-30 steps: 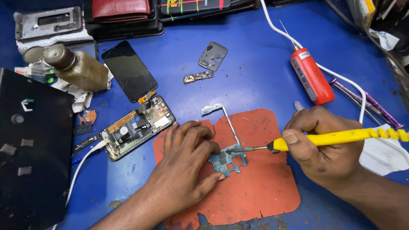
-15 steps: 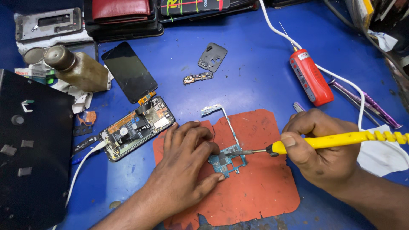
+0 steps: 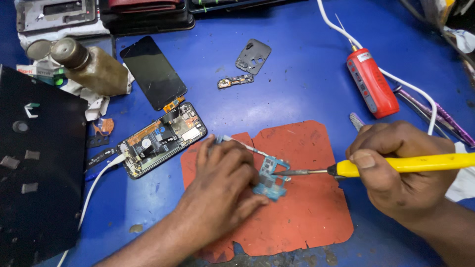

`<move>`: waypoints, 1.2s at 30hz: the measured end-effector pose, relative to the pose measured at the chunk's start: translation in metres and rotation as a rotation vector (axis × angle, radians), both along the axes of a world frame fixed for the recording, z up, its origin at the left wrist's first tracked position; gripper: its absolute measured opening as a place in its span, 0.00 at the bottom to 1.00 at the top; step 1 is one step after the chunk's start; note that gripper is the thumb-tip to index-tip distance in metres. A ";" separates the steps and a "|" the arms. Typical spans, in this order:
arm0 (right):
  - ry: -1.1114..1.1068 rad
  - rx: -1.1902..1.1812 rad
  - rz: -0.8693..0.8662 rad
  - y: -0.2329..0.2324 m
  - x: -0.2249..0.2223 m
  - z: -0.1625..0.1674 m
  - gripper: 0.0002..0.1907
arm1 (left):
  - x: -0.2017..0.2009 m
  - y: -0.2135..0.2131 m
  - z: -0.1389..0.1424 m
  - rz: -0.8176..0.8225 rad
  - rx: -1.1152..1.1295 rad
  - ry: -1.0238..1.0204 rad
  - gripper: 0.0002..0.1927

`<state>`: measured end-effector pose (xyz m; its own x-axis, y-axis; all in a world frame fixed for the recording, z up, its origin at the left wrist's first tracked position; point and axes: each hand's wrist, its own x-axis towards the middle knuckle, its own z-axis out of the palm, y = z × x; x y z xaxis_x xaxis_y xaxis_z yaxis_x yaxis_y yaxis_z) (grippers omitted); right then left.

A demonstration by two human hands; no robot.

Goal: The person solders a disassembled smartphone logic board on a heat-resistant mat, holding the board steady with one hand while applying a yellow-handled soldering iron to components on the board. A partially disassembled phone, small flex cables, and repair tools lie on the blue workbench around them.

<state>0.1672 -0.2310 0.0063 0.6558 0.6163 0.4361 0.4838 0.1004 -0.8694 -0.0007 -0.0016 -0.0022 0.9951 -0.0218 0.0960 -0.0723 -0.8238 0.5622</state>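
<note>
My left hand lies flat on the red mat, its grip pinching the small blue circuit board near the mat's centre. My right hand comes in from 3 o'clock, grip pressed tight around the yellow soldering iron, whose tip touches the board. An opened phone lies on the blue table at 10 o'clock from the mat.

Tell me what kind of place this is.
Most likely a phone repair bench. An opened phone lies by a detached screen, and the right hand holds a yellow soldering iron to a small circuit board steadied by the left hand.
</note>
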 end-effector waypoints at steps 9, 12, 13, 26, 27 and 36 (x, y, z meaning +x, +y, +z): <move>0.011 -0.008 0.070 -0.007 0.000 -0.002 0.09 | 0.000 0.009 0.011 -0.003 0.113 -0.093 0.33; 0.010 -0.026 0.100 -0.007 0.000 -0.002 0.09 | 0.000 0.006 0.010 0.062 0.087 -0.049 0.30; -0.006 -0.022 0.103 -0.007 -0.001 -0.002 0.09 | 0.000 0.005 0.010 0.070 0.086 -0.048 0.29; -0.022 -0.099 0.243 -0.013 0.001 0.003 0.09 | -0.002 0.000 0.002 0.116 0.063 -0.065 0.14; -0.036 -0.095 0.244 -0.012 0.000 0.003 0.08 | -0.002 0.001 0.002 0.117 0.067 -0.064 0.12; -0.039 -0.100 0.266 -0.008 0.000 0.004 0.09 | -0.001 0.000 0.009 0.076 0.056 -0.020 0.21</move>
